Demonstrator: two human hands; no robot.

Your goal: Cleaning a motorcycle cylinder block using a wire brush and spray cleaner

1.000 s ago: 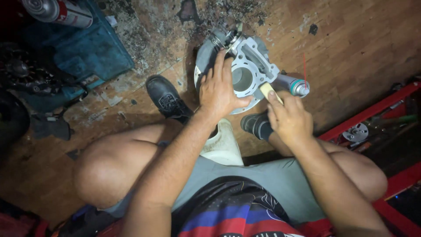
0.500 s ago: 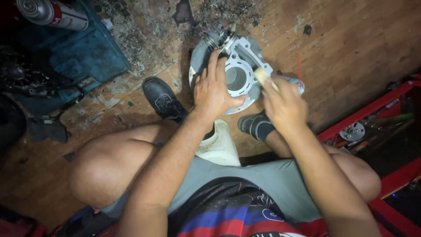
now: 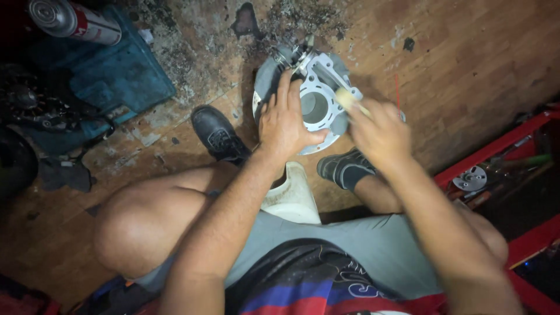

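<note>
A grey metal engine cylinder [image 3: 322, 87] with a round bore stands on the wooden floor between my feet, resting in a shallow metal pan [image 3: 263, 87]. My left hand [image 3: 286, 119] lies flat on the cylinder's left side and grips it. My right hand [image 3: 379, 133], blurred, holds a small brush [image 3: 349, 100] whose pale bristle end touches the cylinder's right rim. I sit on a low white stool [image 3: 294, 198] with knees apart, black shoes on either side.
A blue case [image 3: 111, 76] with a spray can [image 3: 70, 20] on it lies at the far left beside dark machine parts [image 3: 29, 105]. A red tool tray [image 3: 501, 169] with metal pieces sits at the right. Dirt and dark stains cover the floor beyond the cylinder.
My right hand has swept the brush leftward across the cylinder's right rim. It now covers the small can that showed by that hand earlier. My left hand stays on the cylinder.
</note>
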